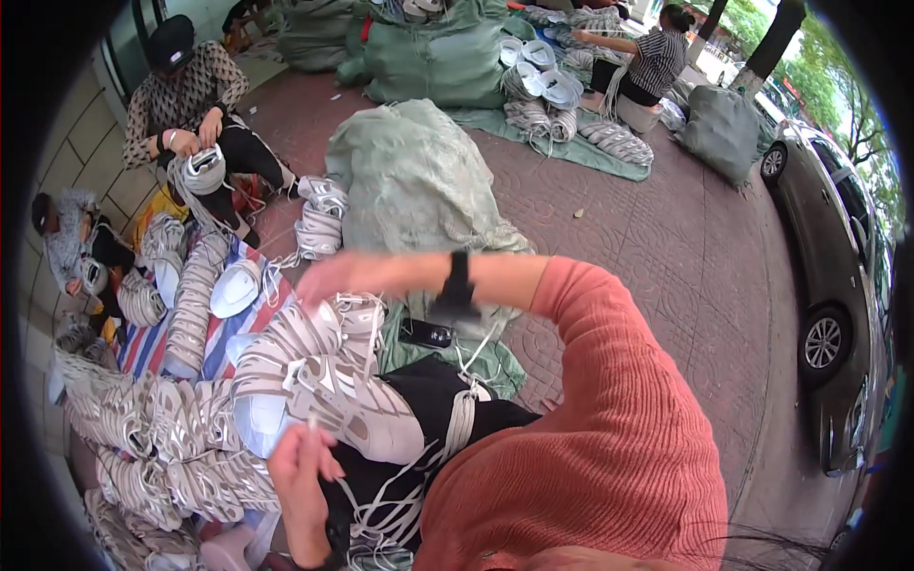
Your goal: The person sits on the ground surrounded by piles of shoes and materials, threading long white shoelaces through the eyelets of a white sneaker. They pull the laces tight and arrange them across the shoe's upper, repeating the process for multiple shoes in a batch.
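Observation:
A beige and white shoe upper (357,404) lies across my lap, its toe pointing right and a pale blue-white lining (259,421) showing at its side. My left hand (303,464) is just below it, thumb and finger pinched round what looks like the end of a white shoelace (312,422). Over the far side of the upper stretches my right arm, with a black band at the wrist; my right hand (341,276) is smeared by motion, so its fingers are unclear. Loose white laces (386,504) hang over my dark trousers.
Stacked shoe uppers (181,419) fill the left, on a striped sheet (143,344). A large pale green sack (414,181) stands ahead; a black phone (426,333) lies before it. Several people sit nearby, one handling an upper (202,171). A car (824,285) is parked right.

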Tool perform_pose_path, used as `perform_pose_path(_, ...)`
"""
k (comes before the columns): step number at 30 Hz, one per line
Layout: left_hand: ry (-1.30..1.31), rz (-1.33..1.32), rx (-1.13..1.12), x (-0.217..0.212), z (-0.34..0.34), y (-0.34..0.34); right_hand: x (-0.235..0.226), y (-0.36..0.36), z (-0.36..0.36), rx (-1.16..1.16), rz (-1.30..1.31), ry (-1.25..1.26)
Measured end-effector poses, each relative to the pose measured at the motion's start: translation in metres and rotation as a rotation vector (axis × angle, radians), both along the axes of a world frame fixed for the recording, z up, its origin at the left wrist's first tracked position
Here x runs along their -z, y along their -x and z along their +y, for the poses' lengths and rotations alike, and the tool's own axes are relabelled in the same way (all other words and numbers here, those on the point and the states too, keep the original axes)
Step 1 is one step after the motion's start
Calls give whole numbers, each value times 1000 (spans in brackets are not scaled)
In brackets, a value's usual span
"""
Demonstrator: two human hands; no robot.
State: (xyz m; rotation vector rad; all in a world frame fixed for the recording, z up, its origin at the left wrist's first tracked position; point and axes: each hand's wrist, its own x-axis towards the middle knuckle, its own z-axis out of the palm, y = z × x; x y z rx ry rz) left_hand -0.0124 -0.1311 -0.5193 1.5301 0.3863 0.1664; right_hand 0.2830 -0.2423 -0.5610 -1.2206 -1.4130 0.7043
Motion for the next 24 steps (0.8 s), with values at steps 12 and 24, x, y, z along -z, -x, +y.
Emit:
perform_pose_path(12,167,168,-130,53,92,64,-6,-43,-42,280,104,610)
perform_pose_path(24,-326,117,11,97,65,26,43,31,30,53,-509,364)
